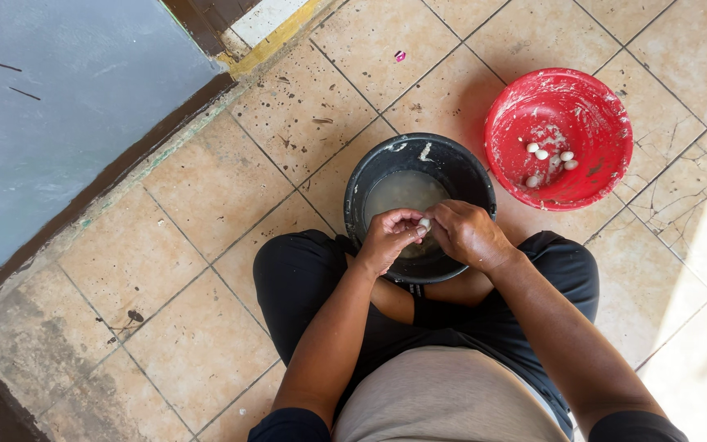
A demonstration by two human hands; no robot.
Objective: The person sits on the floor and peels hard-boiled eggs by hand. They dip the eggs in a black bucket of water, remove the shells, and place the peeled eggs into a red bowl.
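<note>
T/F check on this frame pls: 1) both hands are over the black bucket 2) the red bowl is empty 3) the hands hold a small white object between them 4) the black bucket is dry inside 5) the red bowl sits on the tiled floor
1) True. The left hand and right hand are both over the black bucket.
2) False. The red bowl holds a few small white pieces and pale smears.
3) True. A small white object sits between the fingertips of both hands.
4) False. The bucket holds cloudy liquid.
5) True. The bowl rests on the tiled floor, just beside the bucket.
</note>
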